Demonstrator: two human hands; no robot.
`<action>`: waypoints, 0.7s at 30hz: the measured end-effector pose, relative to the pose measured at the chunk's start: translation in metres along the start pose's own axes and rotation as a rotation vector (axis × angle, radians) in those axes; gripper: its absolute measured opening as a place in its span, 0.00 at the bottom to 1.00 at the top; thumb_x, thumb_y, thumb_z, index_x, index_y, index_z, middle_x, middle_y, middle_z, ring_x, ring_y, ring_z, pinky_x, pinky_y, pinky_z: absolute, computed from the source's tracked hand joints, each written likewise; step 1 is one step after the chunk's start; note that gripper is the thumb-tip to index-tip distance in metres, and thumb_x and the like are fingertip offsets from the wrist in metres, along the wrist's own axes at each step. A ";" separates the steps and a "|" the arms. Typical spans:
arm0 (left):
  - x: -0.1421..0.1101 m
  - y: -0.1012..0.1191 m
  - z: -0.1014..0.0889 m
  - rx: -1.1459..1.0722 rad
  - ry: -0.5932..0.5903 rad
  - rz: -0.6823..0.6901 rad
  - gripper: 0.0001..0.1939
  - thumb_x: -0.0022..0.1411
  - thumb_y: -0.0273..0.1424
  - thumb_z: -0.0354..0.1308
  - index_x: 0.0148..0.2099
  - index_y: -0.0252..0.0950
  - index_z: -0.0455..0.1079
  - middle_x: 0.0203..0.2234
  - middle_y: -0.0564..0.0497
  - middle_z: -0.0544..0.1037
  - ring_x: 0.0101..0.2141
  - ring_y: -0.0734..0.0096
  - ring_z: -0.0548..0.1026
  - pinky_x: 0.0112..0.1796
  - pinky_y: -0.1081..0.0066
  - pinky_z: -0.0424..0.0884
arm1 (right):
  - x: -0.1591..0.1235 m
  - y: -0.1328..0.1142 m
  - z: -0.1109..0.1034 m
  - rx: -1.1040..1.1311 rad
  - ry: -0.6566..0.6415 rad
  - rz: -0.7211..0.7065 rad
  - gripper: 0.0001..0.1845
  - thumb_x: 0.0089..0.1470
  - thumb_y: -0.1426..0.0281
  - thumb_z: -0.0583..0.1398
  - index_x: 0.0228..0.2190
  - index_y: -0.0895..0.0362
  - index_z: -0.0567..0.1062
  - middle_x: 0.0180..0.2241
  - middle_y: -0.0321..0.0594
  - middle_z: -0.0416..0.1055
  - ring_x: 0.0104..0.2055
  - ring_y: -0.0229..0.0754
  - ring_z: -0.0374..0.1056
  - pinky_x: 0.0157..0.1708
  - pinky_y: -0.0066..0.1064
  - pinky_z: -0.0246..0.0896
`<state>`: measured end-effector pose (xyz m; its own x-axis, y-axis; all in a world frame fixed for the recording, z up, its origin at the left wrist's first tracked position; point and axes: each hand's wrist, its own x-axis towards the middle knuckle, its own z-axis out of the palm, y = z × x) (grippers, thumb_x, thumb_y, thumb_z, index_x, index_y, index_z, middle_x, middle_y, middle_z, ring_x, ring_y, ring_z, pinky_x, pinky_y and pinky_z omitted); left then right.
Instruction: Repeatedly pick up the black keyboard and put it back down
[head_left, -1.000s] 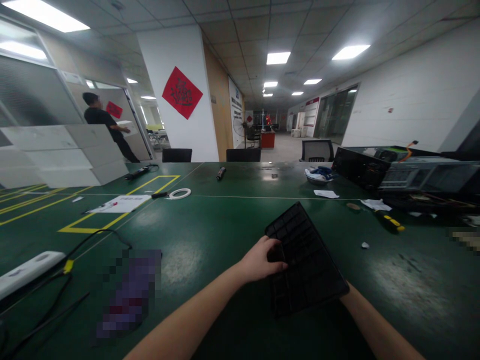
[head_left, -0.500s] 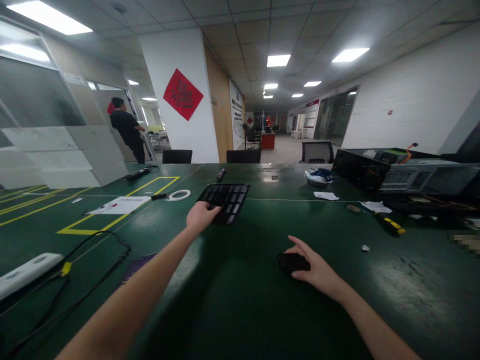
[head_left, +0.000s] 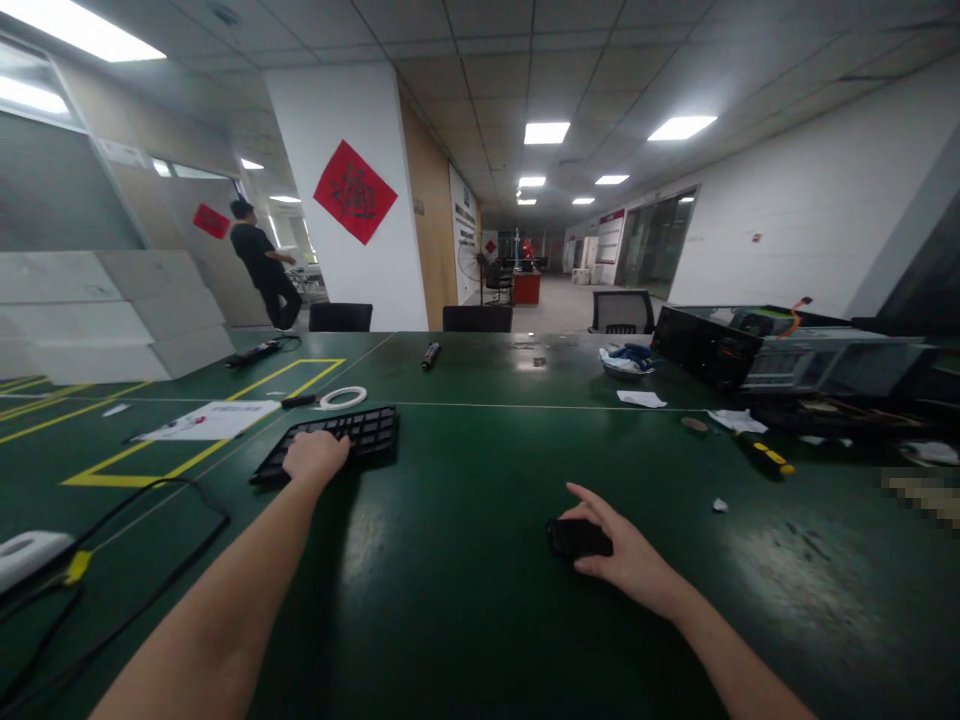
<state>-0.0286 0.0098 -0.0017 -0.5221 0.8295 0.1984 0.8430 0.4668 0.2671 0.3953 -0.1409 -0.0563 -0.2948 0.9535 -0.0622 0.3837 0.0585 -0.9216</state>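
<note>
A black keyboard lies flat on the green table, left of centre. My left hand rests on its near edge, fingers curled over the keys. A small black mouse sits on the table at centre right. My right hand covers the mouse's right side, with the fingers spread and the index finger lifted above it.
A white tape roll, a paper sheet and yellow floor-style markings lie beyond the keyboard. Black cables and a white power strip lie at the left. Open computer cases, a yellow-handled screwdriver and paper scraps lie right. A person stands far left.
My left hand carried the keyboard from in front of me to the left and laid it flat. The right hand let go of it and settled on the mouse.
</note>
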 end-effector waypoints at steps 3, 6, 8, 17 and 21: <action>-0.024 0.018 -0.003 0.063 -0.049 0.141 0.19 0.54 0.25 0.45 0.46 0.22 0.67 0.45 0.30 0.66 0.45 0.47 0.67 0.40 0.58 0.64 | -0.001 0.000 0.002 0.005 0.008 0.006 0.42 0.41 0.70 0.60 0.55 0.44 0.47 0.51 0.33 0.60 0.57 0.44 0.52 0.57 0.45 0.43; -0.064 0.030 0.003 0.017 -0.130 0.417 0.21 0.51 0.18 0.43 0.45 0.32 0.69 0.44 0.43 0.68 0.44 0.65 0.68 0.45 0.71 0.62 | 0.000 -0.001 -0.003 0.037 0.005 -0.007 0.41 0.42 0.69 0.59 0.55 0.44 0.45 0.51 0.33 0.61 0.55 0.42 0.54 0.56 0.43 0.46; -0.093 0.031 0.012 -0.040 -0.176 0.653 0.25 0.49 0.14 0.41 0.45 0.34 0.69 0.44 0.45 0.68 0.45 0.70 0.67 0.47 0.74 0.60 | 0.001 0.002 -0.012 0.028 0.071 -0.019 0.40 0.43 0.68 0.58 0.55 0.45 0.45 0.51 0.34 0.61 0.54 0.42 0.56 0.55 0.42 0.48; -0.133 0.017 0.035 -0.133 -0.240 0.765 0.30 0.47 0.11 0.39 0.50 0.33 0.65 0.51 0.46 0.63 0.50 0.70 0.63 0.51 0.70 0.58 | 0.007 0.065 -0.064 -0.730 0.795 0.240 0.33 0.42 0.63 0.54 0.51 0.58 0.57 0.45 0.41 0.69 0.51 0.54 0.57 0.53 0.53 0.42; -0.136 0.020 0.030 -0.008 -0.106 0.801 0.27 0.52 0.15 0.40 0.52 0.33 0.62 0.52 0.44 0.63 0.51 0.66 0.62 0.50 0.65 0.57 | 0.008 0.066 -0.059 -0.873 0.790 0.273 0.33 0.44 0.60 0.51 0.52 0.58 0.56 0.47 0.45 0.67 0.54 0.56 0.53 0.53 0.59 0.38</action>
<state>0.0634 -0.0841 -0.0517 0.2553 0.9361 0.2420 0.9549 -0.2834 0.0890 0.4696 -0.1120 -0.0948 0.3875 0.8656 0.3172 0.9015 -0.2838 -0.3268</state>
